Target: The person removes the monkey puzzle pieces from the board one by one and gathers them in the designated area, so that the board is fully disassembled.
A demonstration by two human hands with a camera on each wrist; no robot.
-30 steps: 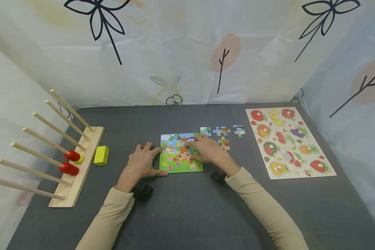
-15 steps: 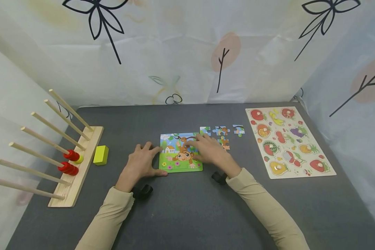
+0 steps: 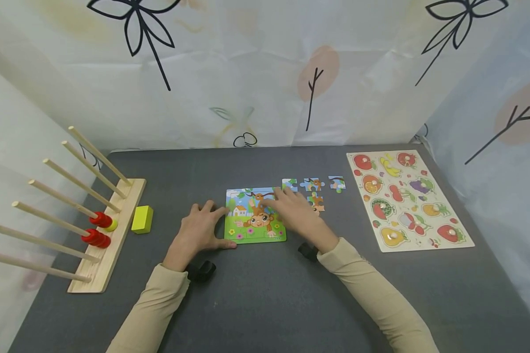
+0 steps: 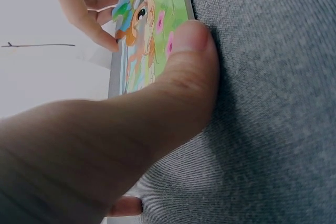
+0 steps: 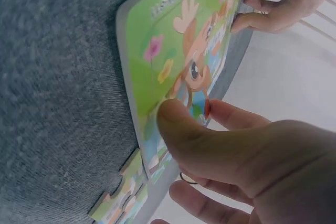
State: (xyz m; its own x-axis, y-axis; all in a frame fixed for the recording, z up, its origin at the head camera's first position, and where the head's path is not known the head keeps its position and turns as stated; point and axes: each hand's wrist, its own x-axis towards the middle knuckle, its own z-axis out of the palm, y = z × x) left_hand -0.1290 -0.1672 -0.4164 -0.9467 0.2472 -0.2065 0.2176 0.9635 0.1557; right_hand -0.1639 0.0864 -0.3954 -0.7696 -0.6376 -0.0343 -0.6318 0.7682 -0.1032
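Note:
A jigsaw puzzle board (image 3: 249,235) with a monkey picture lies flat on the dark table. At its left side, my left hand (image 3: 198,228) is spread, fingertips by the upper left edge and thumb (image 4: 191,40) at the near edge. My right hand (image 3: 293,211) reaches over the right part of the board. In the right wrist view its thumb (image 5: 176,119) and index finger (image 5: 231,114) pinch across a blue-green puzzle piece (image 5: 197,109) on the board, partly hidden by the hand. Loose puzzle pieces (image 3: 312,184) lie just beyond the right hand.
On the left stands a wooden peg rack (image 3: 123,206) with red rings (image 3: 98,238) on some pegs. A yellow block (image 3: 142,219) sits beside it. A fruit puzzle board (image 3: 408,201) lies at the right; a printed cloth (image 3: 265,73) hangs behind the table.
The right hand shifts very slightly over the board, and more of the monkey picture shows beside its thumb. The left hand keeps its place at the board's edge.

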